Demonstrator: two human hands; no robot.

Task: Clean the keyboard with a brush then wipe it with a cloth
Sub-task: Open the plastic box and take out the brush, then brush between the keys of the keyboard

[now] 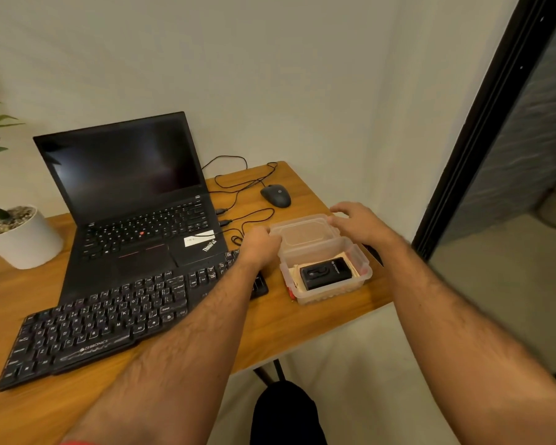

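Observation:
A black external keyboard (100, 319) lies slanted on the wooden desk (302, 322), in front of an open black laptop (132, 200). To its right stands a clear plastic box (328, 292) holding a small black case (326, 273) on something pale. Its clear lid (302, 234) lies tipped back behind it. My left hand (259, 245) grips the lid's left edge with curled fingers. My right hand (357, 221) touches the lid's right edge, fingers spread. No brush or cloth is plainly visible.
A black mouse (276, 195) and its looping cables (238, 178) lie at the desk's back. A white plant pot (23, 237) stands at the left. The desk's right edge runs just past the box, near a dark door frame (482, 123).

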